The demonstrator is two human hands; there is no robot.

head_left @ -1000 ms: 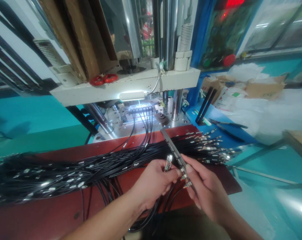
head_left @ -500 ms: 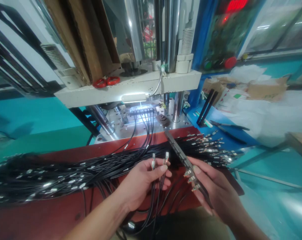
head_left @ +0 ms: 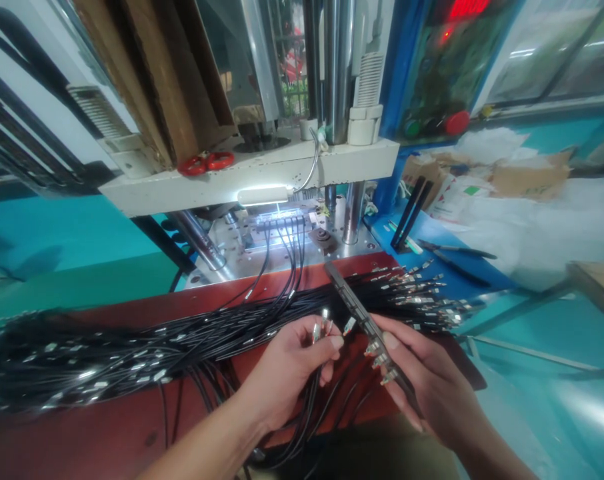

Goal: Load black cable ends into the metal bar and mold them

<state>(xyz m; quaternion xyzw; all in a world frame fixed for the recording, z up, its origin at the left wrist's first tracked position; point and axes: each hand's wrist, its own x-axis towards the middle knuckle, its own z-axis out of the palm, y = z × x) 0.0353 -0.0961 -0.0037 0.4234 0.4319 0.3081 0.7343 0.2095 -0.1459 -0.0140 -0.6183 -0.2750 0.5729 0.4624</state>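
Note:
My left hand [head_left: 302,360] is closed on a few black cables with metal connectors [head_left: 325,320] poking up past the thumb and fingers. One connector [head_left: 349,325] points right, close to a long dark metal bar [head_left: 349,297]. That slotted bar lies slanted in my right hand [head_left: 422,373], gripped between thumb and fingers. Several connectors [head_left: 381,359] sit in a row along its lower part, their cables hanging below. Behind both hands, a thick bundle of black cables [head_left: 222,327] stretches across the red table [head_left: 217,413].
A press with a white plate [head_left: 252,175] stands ahead, several cables running into its lit mold [head_left: 282,223]. Red-handled scissors [head_left: 205,163] rest on the plate. Pliers [head_left: 457,257] lie on the blue surface at right, near plastic bags [head_left: 537,220]. A control panel [head_left: 447,80] is at upper right.
The connectors in my left hand have shifted from upright and apart to clustered, with one now tilted right toward the bar. My right hand keeps the bar in nearly the same place.

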